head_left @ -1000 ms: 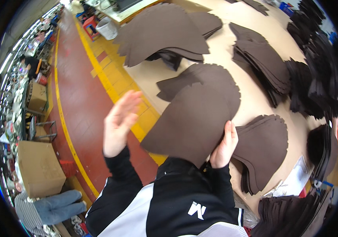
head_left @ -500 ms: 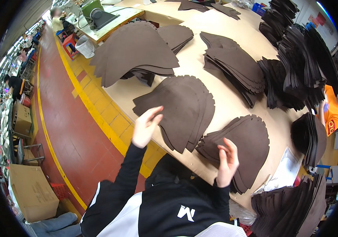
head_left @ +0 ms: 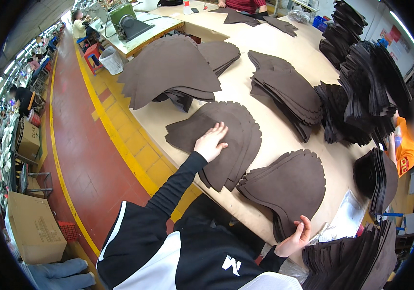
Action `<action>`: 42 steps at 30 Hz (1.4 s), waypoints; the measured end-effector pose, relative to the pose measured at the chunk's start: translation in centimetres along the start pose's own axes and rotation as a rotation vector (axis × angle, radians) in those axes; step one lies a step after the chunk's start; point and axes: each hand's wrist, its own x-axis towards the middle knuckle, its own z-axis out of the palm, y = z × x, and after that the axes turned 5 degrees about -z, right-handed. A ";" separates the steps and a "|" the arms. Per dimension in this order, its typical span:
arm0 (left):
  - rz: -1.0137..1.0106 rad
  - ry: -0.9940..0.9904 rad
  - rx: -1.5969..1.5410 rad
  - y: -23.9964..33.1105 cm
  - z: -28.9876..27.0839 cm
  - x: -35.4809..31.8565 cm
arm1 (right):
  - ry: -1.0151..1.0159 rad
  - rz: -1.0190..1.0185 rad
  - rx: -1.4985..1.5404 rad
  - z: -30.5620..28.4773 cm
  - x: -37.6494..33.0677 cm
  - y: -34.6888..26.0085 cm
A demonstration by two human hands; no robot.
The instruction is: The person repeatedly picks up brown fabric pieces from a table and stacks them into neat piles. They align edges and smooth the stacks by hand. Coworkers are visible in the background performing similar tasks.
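My left hand [head_left: 211, 142] lies on a fanned stack of dark brown, leather-like cut pieces [head_left: 238, 140], fingers stretched out and nothing gripped. These pieces have notched curved edges and sit near the table's front edge. To their right, a similar brown stack [head_left: 294, 179] hangs partly over the edge. My right hand [head_left: 295, 238] is beside that stack's lower corner, its fingers loosely bent and apart. Nothing shows in it; whether it touches the corner I cannot tell.
More brown stacks [head_left: 170, 67] [head_left: 289, 92] lie farther back on the pale table [head_left: 233, 72]. Tall dark piles [head_left: 366, 92] line the right side, where a person in orange [head_left: 406, 145] stands. A sewing machine [head_left: 122, 19] is at the far left, beyond a red walkway [head_left: 83, 140].
My left hand has come down and rightward onto the middle fanned stack. My right hand has drawn back from over the right stack toward me, to its lower corner.
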 end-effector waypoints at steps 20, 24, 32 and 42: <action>0.286 0.004 -0.227 4.1 -0.7 -1.6 | -0.297 -0.351 -0.144 0.9 -0.2 -3.2; 0.279 0.069 -0.523 10.9 -0.9 -5.8 | -0.615 -0.569 -0.402 0.4 2.3 -5.5; 0.099 -0.050 -0.372 14.2 3.1 -5.5 | -1.025 -0.712 -1.041 4.4 8.8 -0.5; 0.058 0.018 -0.453 14.1 3.2 -4.9 | -0.734 -0.032 -0.626 4.4 20.5 5.3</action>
